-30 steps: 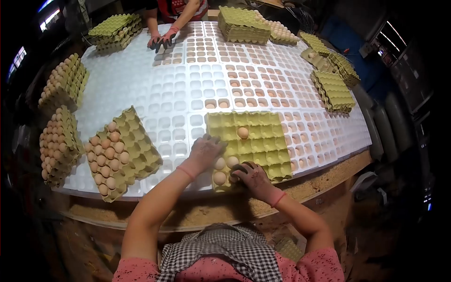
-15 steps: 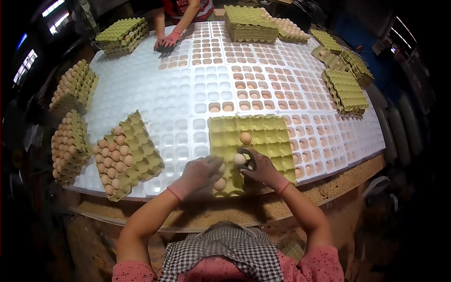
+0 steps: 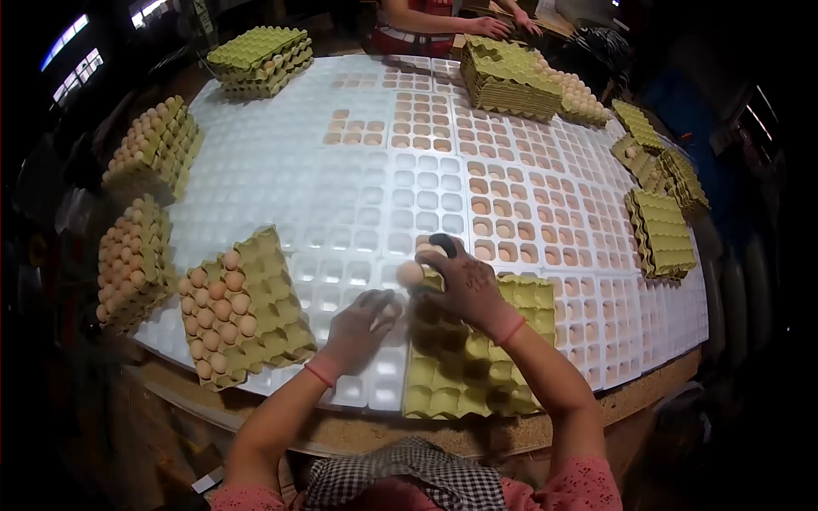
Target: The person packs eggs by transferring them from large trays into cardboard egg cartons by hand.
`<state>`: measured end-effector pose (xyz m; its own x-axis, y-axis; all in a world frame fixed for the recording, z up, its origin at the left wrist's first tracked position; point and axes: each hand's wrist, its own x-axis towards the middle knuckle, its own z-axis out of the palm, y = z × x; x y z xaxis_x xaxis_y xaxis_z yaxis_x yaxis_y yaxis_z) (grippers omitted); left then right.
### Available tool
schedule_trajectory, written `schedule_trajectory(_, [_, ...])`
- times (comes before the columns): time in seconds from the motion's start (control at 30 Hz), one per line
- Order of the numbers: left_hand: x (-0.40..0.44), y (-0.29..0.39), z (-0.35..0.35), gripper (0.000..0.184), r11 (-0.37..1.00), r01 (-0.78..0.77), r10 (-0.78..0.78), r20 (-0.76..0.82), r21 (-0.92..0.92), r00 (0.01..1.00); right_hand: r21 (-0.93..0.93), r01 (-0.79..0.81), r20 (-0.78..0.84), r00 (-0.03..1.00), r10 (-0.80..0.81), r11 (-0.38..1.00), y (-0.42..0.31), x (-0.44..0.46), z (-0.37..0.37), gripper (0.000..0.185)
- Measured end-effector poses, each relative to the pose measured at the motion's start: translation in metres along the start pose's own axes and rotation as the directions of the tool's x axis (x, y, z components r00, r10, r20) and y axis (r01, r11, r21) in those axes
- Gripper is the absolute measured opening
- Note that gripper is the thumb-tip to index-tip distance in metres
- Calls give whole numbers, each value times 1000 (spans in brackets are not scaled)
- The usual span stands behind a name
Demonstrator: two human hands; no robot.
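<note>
My right hand (image 3: 467,285), in a thin dark-stained glove with a pink cuff, curls around eggs above the far left corner of a yellow-green pulp egg tray (image 3: 456,379). One egg (image 3: 411,273) shows at its fingertips and another lies partly behind the fingers. My left hand (image 3: 356,330) is closed around a pale egg (image 3: 389,312), partly hidden by blurred fingers, over the white foam trays (image 3: 332,271). No eggs show in the visible cups of the pulp tray. Many square pockets to the right hold eggs.
At left a tilted pulp tray (image 3: 271,298) is partly filled with eggs, near stacked egg-filled trays (image 3: 132,255). More pulp-tray stacks (image 3: 511,81) stand along the far and right edges. A co-worker's hands (image 3: 503,24) are at the far side. The wooden table edge (image 3: 324,434) runs in front.
My right hand has moved forward with eggs, and my left hand has left the pulp tray's side with an egg. The view has shifted. The co-worker's hands have left the foam trays.
</note>
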<state>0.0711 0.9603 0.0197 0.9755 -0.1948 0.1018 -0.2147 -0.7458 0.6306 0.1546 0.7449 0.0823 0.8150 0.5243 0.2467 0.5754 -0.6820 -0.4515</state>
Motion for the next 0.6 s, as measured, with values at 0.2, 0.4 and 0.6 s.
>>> schedule_trajectory(0.2, [50, -29, -1, 32, 942, -105, 14, -275, -320, 961, -336, -40, 384, 906, 176, 941, 68, 84, 80, 39])
schedule_trajectory(0.4, [103, -35, 12, 46, 881, -262, 125, -340, -394, 932, -136, -270, 149, 946, 289, 953, 110, 94, 76, 52])
schedule_trajectory(0.6, [191, -68, 51, 42, 948, -237, 149, -362, -211, 920, -222, -404, 67, 902, 428, 887, 113, 123, 51, 46])
